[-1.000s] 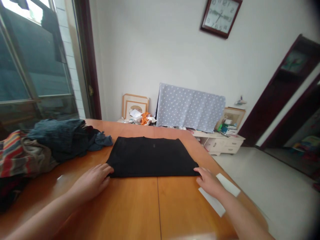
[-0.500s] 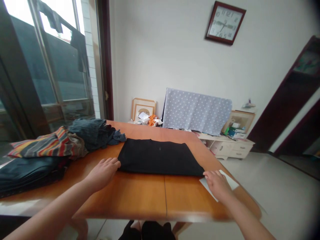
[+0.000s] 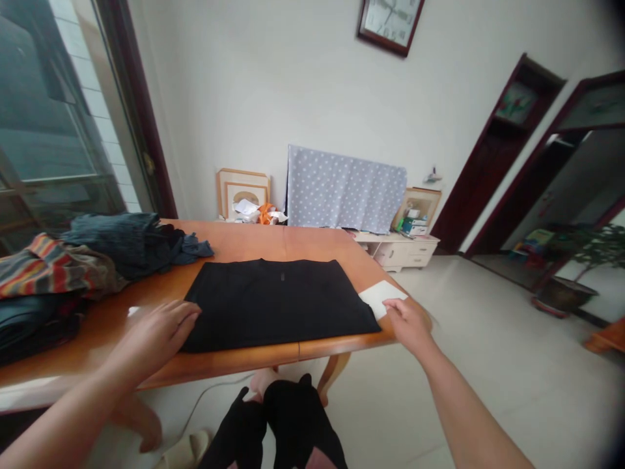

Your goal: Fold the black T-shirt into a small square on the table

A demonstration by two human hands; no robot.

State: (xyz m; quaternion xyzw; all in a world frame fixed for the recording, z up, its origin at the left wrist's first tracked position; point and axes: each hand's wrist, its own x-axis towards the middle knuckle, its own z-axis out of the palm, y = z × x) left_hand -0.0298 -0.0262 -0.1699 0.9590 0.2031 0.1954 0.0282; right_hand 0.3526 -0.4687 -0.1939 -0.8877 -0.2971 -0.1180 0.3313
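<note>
A black folded garment (image 3: 288,303) lies flat near the table's front edge, with a small mark near its far middle. Over its left edge hovers my left hand (image 3: 168,329), fingers loosely bent and thumb a little apart, with nothing visible in them. My right hand (image 3: 407,320) is beyond the garment's near right corner, apart from the cloth. Its thumb and fingertips are pressed together with nothing seen between them. Below those fingertips is a white sheet (image 3: 378,296), partly tucked under the garment's right side.
Piled clothes, including a striped garment (image 3: 49,270) and a blue-grey garment (image 3: 117,238), cover the left of the wooden table (image 3: 254,241). Behind it stand a polka-dot cloth cover (image 3: 342,189) and a white cabinet (image 3: 405,253). A potted plant (image 3: 569,293) is at right.
The garment has shifted closer to the table's front edge. My right hand has come away from its corner, and my left hand has eased off its edge. The view has turned right and down.
</note>
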